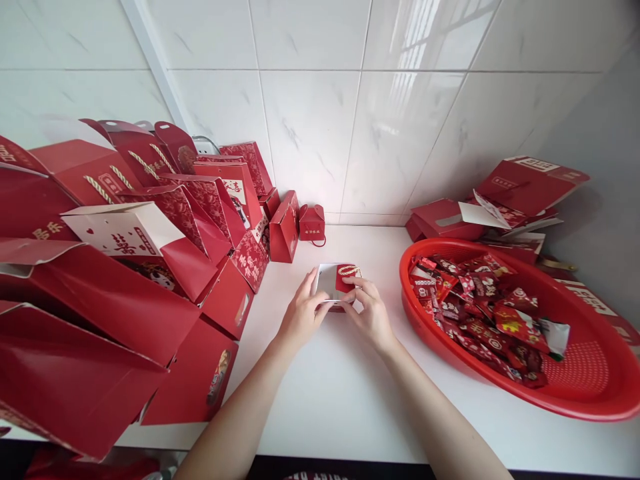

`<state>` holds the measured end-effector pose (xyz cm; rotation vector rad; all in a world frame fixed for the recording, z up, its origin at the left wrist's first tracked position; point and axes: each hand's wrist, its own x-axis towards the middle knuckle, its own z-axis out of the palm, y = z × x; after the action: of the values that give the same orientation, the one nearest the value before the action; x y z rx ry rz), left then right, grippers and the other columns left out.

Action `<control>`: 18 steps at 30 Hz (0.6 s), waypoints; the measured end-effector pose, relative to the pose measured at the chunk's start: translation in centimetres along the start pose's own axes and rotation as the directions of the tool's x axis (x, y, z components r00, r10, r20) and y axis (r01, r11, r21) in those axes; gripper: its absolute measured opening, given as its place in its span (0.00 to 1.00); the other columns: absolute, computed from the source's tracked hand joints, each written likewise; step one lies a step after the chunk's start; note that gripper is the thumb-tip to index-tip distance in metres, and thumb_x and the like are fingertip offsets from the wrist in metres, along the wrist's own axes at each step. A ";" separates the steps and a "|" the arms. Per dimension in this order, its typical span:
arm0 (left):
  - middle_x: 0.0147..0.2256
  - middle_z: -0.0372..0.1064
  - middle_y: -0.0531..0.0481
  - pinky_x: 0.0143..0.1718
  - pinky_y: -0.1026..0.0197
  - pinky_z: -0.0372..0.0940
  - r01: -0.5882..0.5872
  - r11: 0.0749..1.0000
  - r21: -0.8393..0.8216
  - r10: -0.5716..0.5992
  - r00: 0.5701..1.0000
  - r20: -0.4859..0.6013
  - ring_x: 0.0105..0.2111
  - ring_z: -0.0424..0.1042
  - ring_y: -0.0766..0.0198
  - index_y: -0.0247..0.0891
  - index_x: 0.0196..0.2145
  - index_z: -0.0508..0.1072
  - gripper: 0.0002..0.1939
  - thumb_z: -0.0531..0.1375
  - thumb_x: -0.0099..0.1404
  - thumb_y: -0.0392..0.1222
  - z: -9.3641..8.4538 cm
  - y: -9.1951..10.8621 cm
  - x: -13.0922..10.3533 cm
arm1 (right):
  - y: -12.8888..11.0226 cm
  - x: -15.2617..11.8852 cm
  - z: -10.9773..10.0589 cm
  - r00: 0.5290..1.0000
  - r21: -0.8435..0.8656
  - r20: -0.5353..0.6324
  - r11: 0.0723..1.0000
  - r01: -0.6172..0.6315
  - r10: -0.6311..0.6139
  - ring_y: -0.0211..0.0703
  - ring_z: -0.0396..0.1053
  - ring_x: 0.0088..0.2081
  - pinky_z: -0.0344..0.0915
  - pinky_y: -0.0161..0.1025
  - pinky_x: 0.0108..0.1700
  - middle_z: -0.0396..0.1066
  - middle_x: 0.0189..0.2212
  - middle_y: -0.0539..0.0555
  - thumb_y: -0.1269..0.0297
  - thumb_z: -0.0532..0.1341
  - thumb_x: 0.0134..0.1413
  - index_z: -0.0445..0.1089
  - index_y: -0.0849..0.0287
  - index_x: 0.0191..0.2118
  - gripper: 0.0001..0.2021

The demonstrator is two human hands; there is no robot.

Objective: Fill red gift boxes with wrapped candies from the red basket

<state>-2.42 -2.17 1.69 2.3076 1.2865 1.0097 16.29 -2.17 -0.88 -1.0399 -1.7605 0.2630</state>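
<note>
A small red and white gift box (328,279) is between my two hands over the middle of the white table. Its pale face is turned up, and a twisted gold-and-white cord (349,269) lies on a red part at its right. My left hand (301,312) grips the left side and near edge, thumb on the near rim. My right hand (373,312) has its fingers bent over the right side and its thumb at the near edge. The fingers partly hide the box, so I cannot tell whether it is folded flat.
Several red gift boxes (210,293) crowd the left of the table (325,393). A small red box (312,223) stands near the tiled wall (310,133). At right, a red plastic basket (590,360) holds wrapped sweets (480,313); flat red cartons (525,187) are piled behind it.
</note>
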 end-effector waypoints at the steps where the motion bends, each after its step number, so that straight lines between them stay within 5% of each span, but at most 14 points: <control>1: 0.69 0.43 0.50 0.60 0.46 0.62 -0.028 0.999 0.023 0.029 1.000 -0.012 0.67 0.50 0.51 0.42 0.35 0.75 0.11 0.53 0.70 0.42 0.1 -0.1 0.0 | 0.0 0.1 -0.1 1.000 0.003 0.001 1.000 0.030 -0.030 0.53 0.65 0.55 0.64 0.57 0.56 0.70 0.50 0.58 0.67 0.61 0.60 0.71 0.54 0.33 0.04; 4: 0.70 0.42 0.53 0.64 0.44 0.57 -0.085 0.993 0.079 0.091 0.993 -0.073 0.68 0.48 0.50 0.42 0.35 0.77 0.11 0.54 0.70 0.39 0.4 -0.5 0.0 | 0.0 0.3 -0.3 0.993 -0.017 0.008 0.993 0.120 -0.120 0.52 0.65 0.56 0.64 0.56 0.57 0.71 0.51 0.56 0.68 0.60 0.61 0.72 0.54 0.33 0.05; 8: 0.69 0.44 0.50 0.63 0.33 0.53 -0.054 0.981 0.186 0.076 0.990 -0.116 0.68 0.48 0.44 0.44 0.38 0.78 0.09 0.57 0.68 0.38 0.8 -0.3 -0.1 | -0.6 0.4 -1.0 0.995 -0.125 0.038 0.987 0.099 -0.095 0.54 0.62 0.58 0.63 0.56 0.57 0.65 0.55 0.58 0.63 0.60 0.63 0.75 0.51 0.43 0.08; 14: 0.68 0.48 0.47 0.65 0.26 0.37 -0.087 0.943 0.320 0.116 0.991 -0.072 0.69 0.43 0.42 0.44 0.39 0.77 0.10 0.58 0.65 0.32 0.9 1.4 -0.4 | -1.4 0.5 -1.1 0.966 -0.332 0.228 0.924 0.191 -0.118 0.59 0.53 0.64 0.47 0.66 0.65 0.59 0.61 0.58 0.56 0.57 0.64 0.72 0.46 0.52 0.13; 18: 0.69 0.46 0.49 0.64 0.26 0.39 -0.087 0.953 0.289 0.112 0.991 -0.070 0.69 0.42 0.41 0.44 0.38 0.77 0.08 0.58 0.66 0.36 1.1 1.7 -0.5 | -1.8 0.5 -1.3 0.987 -0.353 0.142 0.928 0.115 -0.068 0.60 0.58 0.61 0.59 0.60 0.59 0.60 0.60 0.60 0.57 0.56 0.65 0.72 0.50 0.51 0.13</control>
<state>-0.76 -3.47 1.71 2.5928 1.4455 1.0230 16.42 -3.27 1.13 -1.2163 -2.0166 -0.0602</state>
